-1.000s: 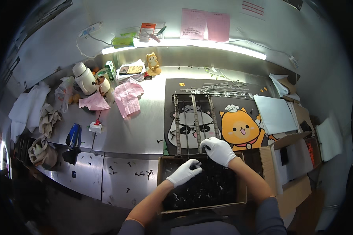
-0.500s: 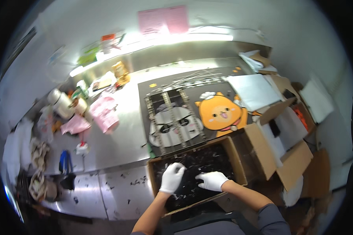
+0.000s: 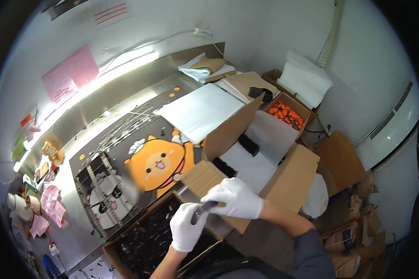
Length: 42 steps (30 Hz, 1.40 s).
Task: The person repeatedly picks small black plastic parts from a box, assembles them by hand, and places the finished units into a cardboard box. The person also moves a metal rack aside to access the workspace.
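Both my hands wear white gloves and meet above the right edge of a cardboard box (image 3: pixel 111 255) full of small black pieces (image 3: pixel 142 242). My left hand (image 3: pixel 186 228) is closed on a small dark grey strip (image 3: pixel 201 212). My right hand (image 3: pixel 235 199) pinches the far end of the same strip, its fingertips partly hiding it. Just beyond my right hand stands an open cardboard carton (image 3: pixel 288 179) with a white liner (image 3: pixel 253 160). Two black bundles (image 3: pixel 225 167) lie on that liner.
A dark mat with an orange cartoon animal (image 3: pixel 160 162) covers the table. Metal strips form a rack (image 3: pixel 107 186) on it; thin rods (image 3: pixel 132 122) lie behind. White sheets (image 3: pixel 205 111) rest beside the carton. A box of orange pieces (image 3: pixel 286 115) stands farther back.
The view has swung to the right. My hands have risen out of the box of black pieces and come together, now holding a dark strip between them.
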Available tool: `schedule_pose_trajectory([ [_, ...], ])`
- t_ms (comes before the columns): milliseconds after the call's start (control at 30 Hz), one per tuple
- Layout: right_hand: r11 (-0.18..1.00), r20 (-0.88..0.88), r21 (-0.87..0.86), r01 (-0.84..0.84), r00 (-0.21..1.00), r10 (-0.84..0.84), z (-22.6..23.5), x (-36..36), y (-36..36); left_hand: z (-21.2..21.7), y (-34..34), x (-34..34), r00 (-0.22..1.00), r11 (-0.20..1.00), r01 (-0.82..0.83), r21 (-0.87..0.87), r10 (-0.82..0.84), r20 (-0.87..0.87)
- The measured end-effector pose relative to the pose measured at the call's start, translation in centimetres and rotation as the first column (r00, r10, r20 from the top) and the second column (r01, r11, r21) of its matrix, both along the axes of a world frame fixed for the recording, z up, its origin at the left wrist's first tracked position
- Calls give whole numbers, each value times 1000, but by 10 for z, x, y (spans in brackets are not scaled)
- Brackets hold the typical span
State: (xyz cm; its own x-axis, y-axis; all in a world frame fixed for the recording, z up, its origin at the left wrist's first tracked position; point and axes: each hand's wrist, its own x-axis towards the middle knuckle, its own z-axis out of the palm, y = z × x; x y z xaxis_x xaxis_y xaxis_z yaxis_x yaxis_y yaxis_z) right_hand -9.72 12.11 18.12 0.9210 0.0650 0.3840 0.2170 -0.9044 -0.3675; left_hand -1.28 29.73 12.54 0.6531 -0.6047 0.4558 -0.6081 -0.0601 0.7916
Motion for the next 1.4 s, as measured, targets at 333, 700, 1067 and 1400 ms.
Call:
schedule_pose_trajectory([
  [333,784,-614,-12,620,614,-495,-134,-58,-323,15,-115,6,858,990,133,50,-90,-505],
  [700,443,-440,16,897,404,-802,-206,-15,-287,-4,-101,20,595,996,-81,-32,23,-803],
  [1067,372,-306,-1,928,354,-884,-249,-13,-288,5,-91,26,596,997,-35,-70,-35,-802],
  [1400,644,-318,301,703,711,-627,-134,-8,-245,14,-112,12,635,943,-169,-286,-118,-763],
])
